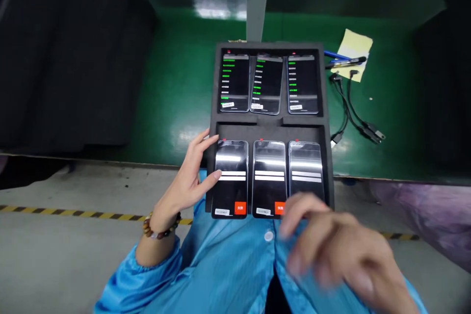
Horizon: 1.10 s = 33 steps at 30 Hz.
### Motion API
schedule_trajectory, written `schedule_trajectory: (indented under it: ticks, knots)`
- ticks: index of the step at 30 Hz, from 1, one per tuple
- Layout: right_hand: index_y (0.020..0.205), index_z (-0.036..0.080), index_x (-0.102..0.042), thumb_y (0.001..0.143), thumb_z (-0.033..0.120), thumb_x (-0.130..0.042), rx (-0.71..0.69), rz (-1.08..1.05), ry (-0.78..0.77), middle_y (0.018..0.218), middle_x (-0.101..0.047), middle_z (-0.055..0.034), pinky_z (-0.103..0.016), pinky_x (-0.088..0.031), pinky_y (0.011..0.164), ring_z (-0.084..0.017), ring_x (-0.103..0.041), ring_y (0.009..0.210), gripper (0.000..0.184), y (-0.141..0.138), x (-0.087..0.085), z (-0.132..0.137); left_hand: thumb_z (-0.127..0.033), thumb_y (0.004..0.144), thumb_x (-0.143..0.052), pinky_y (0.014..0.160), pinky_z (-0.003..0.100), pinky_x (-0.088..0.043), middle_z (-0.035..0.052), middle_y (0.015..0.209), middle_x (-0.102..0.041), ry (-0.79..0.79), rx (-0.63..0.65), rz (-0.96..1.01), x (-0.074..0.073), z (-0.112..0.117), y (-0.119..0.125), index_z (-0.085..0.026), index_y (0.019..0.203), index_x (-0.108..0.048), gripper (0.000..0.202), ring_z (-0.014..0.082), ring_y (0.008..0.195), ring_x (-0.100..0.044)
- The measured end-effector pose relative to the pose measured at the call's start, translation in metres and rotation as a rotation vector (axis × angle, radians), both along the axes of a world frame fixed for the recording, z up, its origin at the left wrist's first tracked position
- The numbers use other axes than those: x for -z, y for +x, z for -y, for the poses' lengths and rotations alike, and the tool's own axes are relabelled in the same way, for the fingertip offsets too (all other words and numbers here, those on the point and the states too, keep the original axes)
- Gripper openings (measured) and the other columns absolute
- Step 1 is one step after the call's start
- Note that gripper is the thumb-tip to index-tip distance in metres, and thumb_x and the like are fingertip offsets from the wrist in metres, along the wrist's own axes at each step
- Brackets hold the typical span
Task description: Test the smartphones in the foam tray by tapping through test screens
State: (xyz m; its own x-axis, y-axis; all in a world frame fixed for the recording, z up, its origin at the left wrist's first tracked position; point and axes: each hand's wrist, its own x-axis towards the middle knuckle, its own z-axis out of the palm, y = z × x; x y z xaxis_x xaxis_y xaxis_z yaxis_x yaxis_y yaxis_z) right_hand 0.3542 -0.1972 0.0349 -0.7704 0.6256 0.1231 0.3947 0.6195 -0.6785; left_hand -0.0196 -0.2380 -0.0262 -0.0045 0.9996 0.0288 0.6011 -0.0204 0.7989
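A black foam tray [270, 127] holds two rows of smartphones and juts over the table's front edge. My left hand [191, 179] grips its left side, fingers along the outer rim, thumb over the left edge of the lower-left phone [231, 191]. My right hand [338, 240] hovers at the tray's lower right, smeared by motion. It hides the bottom of the lower-right phone [306, 164] and reaches the corner of the lower-middle phone [270, 189]. Red boxes show on the lower-left and lower-middle screens. In the far row, an upper-left phone [234, 83], a tilted upper-middle phone [267, 84] and an upper-right phone [302, 84] show green and white text lines.
Right of the tray lie short black cables [348, 103], a pen [346, 62] and a yellow paper pad [355, 46] on the green table [180, 83]. Large black shapes [73, 59] stand at the left. A grey post [256, 0] rises behind the tray.
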Motion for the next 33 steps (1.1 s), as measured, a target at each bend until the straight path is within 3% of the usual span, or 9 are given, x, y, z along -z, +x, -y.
schedule_trajectory:
  ticks: [3, 5, 9, 16, 20, 23, 27, 30, 33]
  knots:
    - [0.141, 0.031, -0.063, 0.105, 0.026, -0.043, 0.231, -0.068, 0.028, 0.129, -0.077, -0.0098, -0.066, -0.047, 0.111, -0.04, -0.059, 0.139, 0.041, 0.014, 0.013, -0.021, -0.046, 0.105, -0.067, 0.136, 0.068, -0.03, 0.0154, 0.178, -0.03, -0.005, -0.01, 0.005, 0.001, 0.0, 0.004, -0.031, 0.169, -0.034, 0.073, 0.0387, 0.168, -0.027]
    - [0.14, 0.03, -0.065, 0.103, 0.022, -0.045, 0.297, -0.009, 0.085, 0.134, -0.076, -0.009, -0.064, -0.043, 0.112, -0.039, -0.059, 0.138, 0.042, 0.019, 0.026, -0.03, -0.045, 0.104, -0.067, 0.136, 0.068, -0.03, 0.0158, 0.178, -0.03, 0.0, -0.028, 0.008, 0.001, 0.0, 0.006, -0.031, 0.168, -0.034, 0.074, 0.0387, 0.167, -0.028]
    - [0.14, 0.031, -0.064, 0.1, 0.02, -0.045, 0.247, 0.145, 0.164, 0.14, -0.074, -0.0056, -0.062, -0.034, 0.116, -0.036, -0.059, 0.137, 0.045, 0.01, 0.04, -0.029, -0.042, 0.105, -0.066, 0.135, 0.068, -0.032, 0.0163, 0.177, -0.033, 0.004, -0.052, -0.004, -0.002, -0.001, 0.011, -0.031, 0.168, -0.033, 0.072, 0.0389, 0.168, -0.028]
    - [0.144, 0.026, -0.057, 0.101, 0.015, -0.046, -0.033, 0.157, 0.135, 0.146, -0.072, -0.0037, -0.057, -0.026, 0.124, -0.03, -0.049, 0.152, 0.046, -0.041, 0.025, -0.028, -0.038, 0.105, -0.066, 0.135, 0.068, -0.03, 0.016, 0.178, -0.03, -0.002, -0.058, -0.052, 0.001, -0.001, 0.017, -0.031, 0.167, -0.033, 0.071, 0.0381, 0.169, -0.024]
    - [0.156, 0.025, -0.051, 0.105, 0.025, -0.053, 0.066, 0.113, 0.123, 0.155, -0.065, -0.0087, -0.057, -0.035, 0.12, -0.034, -0.047, 0.153, 0.051, -0.019, 0.023, -0.033, -0.039, 0.104, -0.066, 0.133, 0.067, -0.033, 0.0159, 0.177, -0.031, 0.016, -0.071, -0.069, 0.0, 0.002, 0.014, -0.03, 0.167, -0.034, 0.071, 0.0377, 0.167, -0.028]
    - [0.162, 0.023, -0.046, 0.099, 0.04, -0.071, 0.122, 0.073, 0.142, 0.158, -0.06, -0.0153, -0.061, -0.041, 0.118, -0.04, -0.048, 0.151, 0.07, -0.001, 0.031, -0.028, -0.039, 0.104, -0.066, 0.129, 0.068, -0.037, 0.016, 0.172, -0.039, 0.083, -0.109, -0.161, -0.009, -0.004, 0.012, -0.03, 0.164, -0.04, 0.065, 0.038, 0.16, -0.038]
    - [0.162, 0.021, -0.047, 0.086, 0.052, -0.089, 0.093, 0.053, 0.267, 0.152, -0.061, -0.0192, -0.062, -0.045, 0.116, -0.042, -0.054, 0.143, 0.092, -0.004, 0.046, -0.009, -0.036, 0.109, -0.058, 0.118, 0.055, -0.048, 0.0126, 0.149, -0.062, 0.13, 0.121, -0.262, -0.024, -0.038, 0.023, -0.024, 0.15, -0.057, 0.042, 0.0312, 0.138, -0.057]
    - [0.161, 0.022, -0.049, 0.086, 0.051, -0.09, 0.099, 0.048, 0.33, 0.149, -0.063, -0.0189, -0.061, -0.047, 0.114, -0.041, -0.056, 0.14, 0.09, -0.002, 0.052, -0.002, -0.039, 0.114, -0.049, 0.111, 0.05, -0.053, 0.0116, 0.138, -0.068, 0.091, 0.308, -0.339, -0.029, -0.068, 0.037, -0.02, 0.146, -0.061, 0.04, 0.0299, 0.13, -0.062]
    - [0.161, 0.022, -0.049, 0.094, 0.057, -0.079, 0.122, 0.011, 0.304, 0.152, -0.061, -0.0185, -0.061, -0.049, 0.113, -0.041, -0.055, 0.141, 0.082, 0.015, 0.054, -0.015, -0.041, 0.115, -0.044, 0.109, 0.049, -0.053, 0.0113, 0.132, -0.07, 0.074, 0.35, -0.413, -0.032, -0.085, 0.04, -0.018, 0.144, -0.063, 0.041, 0.0294, 0.127, -0.064]
